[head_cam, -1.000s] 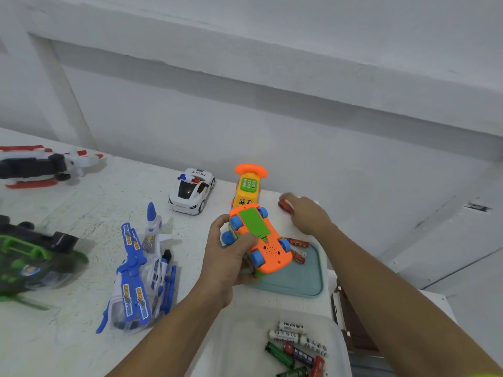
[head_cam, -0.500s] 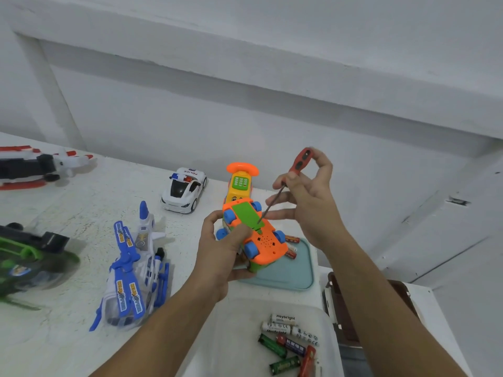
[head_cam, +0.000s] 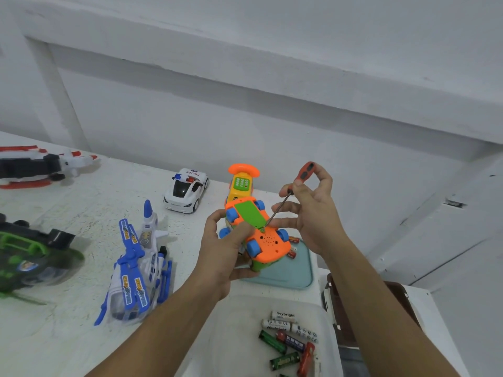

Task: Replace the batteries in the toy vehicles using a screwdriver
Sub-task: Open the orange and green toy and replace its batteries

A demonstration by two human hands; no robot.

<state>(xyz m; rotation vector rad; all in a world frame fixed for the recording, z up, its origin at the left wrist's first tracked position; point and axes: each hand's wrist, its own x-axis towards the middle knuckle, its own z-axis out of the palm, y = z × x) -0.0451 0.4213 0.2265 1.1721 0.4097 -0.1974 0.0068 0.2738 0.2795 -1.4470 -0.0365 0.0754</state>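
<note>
Orange plastic is facing upward: the toy car is lying wheels-up in the left hand, whose fingers are curling round its body while the thumb is resting along the edge of the green battery cover. The car is being held off the white table, above the far edge of a teal tray where small red batteries are lying. The right hand is pinching the red-and-black handle of the screwdriver between thumb and forefinger, its other fingers spreading loosely, and the slanted tip is sitting at the cover's near end. A clear tub nearest the camera is holding loose batteries. Behind the car, a toy phone and a police car are standing, with a blue-and-white helicopter lying to the left.
</note>
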